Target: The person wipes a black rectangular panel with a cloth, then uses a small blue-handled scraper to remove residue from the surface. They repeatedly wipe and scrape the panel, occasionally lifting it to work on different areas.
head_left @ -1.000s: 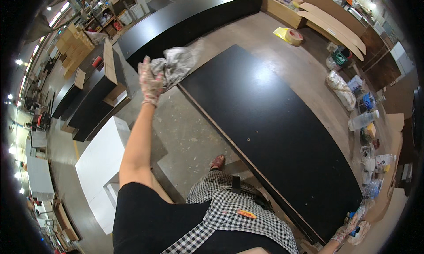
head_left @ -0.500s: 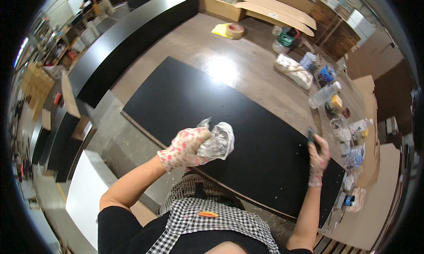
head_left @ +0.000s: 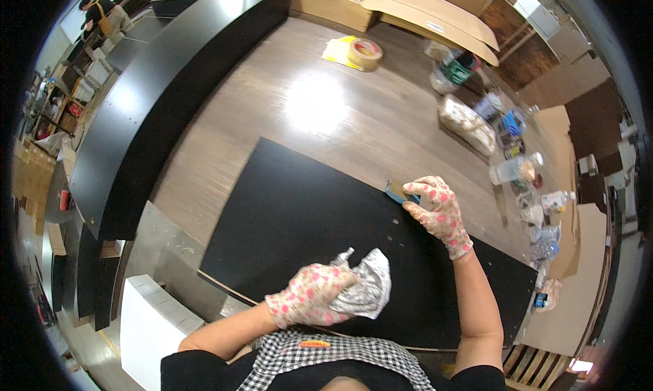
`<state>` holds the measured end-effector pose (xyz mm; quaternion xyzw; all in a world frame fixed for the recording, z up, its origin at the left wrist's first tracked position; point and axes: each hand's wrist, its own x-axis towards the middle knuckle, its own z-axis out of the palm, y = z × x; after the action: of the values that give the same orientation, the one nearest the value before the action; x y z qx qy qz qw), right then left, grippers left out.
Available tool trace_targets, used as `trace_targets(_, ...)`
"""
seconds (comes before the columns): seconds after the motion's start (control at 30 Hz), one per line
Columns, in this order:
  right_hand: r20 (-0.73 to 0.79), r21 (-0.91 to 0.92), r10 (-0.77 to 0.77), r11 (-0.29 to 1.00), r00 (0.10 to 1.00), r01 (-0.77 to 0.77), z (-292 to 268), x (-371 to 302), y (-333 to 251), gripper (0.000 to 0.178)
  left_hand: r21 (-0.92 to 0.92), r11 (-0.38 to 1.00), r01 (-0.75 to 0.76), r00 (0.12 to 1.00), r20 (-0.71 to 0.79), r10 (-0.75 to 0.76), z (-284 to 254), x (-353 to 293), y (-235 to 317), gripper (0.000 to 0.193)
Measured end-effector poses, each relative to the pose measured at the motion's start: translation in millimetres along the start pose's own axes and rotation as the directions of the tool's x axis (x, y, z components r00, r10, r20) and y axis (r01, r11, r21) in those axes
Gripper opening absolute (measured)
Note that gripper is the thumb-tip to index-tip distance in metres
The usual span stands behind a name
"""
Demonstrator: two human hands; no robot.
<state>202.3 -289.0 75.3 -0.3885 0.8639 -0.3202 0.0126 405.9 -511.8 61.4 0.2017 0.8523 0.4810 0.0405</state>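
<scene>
A large black board (head_left: 292, 214) lies flat in front of me. My left hand (head_left: 309, 296), in a white glove with pink dots, grips a crumpled grey cloth (head_left: 367, 289) just above the board's near edge. In the same kind of glove, my right hand (head_left: 439, 207) holds a small blue and tan block (head_left: 398, 190) against the board's far edge.
A long black panel (head_left: 156, 98) runs along the floor to the left. A roll of tape (head_left: 365, 53) lies on a yellow sheet on the wooden floor. Bags and plastic bottles (head_left: 513, 170) crowd the right side. A white box (head_left: 146, 330) stands at lower left. A person stands far off at upper left.
My left hand has stayed low over the board with the cloth. My right hand has moved from the board's right end to its far edge, with the small block in it.
</scene>
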Motion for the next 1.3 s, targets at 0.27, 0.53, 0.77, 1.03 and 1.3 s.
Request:
trace_targets(0.27, 0.039, 0.07, -0.289, 0.956, 0.957, 0.286, 120, 150, -57, 0.028, -0.16, 0.987, -0.024, 0.997, 0.066, 0.035, 2, 1, -1, 0.047)
trace_targets(0.53, 0.128, 0.085, -0.277, 0.96, 0.952, 0.267, 104, 160, -66, 0.029, -0.21, 0.977, -0.043, 0.995, 0.081, 0.062, 5, 0, -5, 0.058)
trace_targets(0.77, 0.091, -0.023, -0.284, 0.958, 0.954, 0.287, 99, 157, -84, 0.029, -0.149, 0.988, -0.044, 0.991, 0.122, 0.062, 8, 1, -2, 0.063)
trace_targets(1.03, 0.249, -0.208, -0.337, 0.897, 0.908, 0.39, 132, 141, -155, 0.022, -0.16, 0.986, -0.057, 0.996, 0.062, 0.067, 20, -2, -5, 0.055)
trace_targets(1.3, 0.28, 0.376, -0.691, 0.718, 0.667, 0.586, 154, 106, -219, 0.023, -0.023, 0.988, -0.15, 0.989, -0.004, 0.15, 31, -7, -7, 0.071)
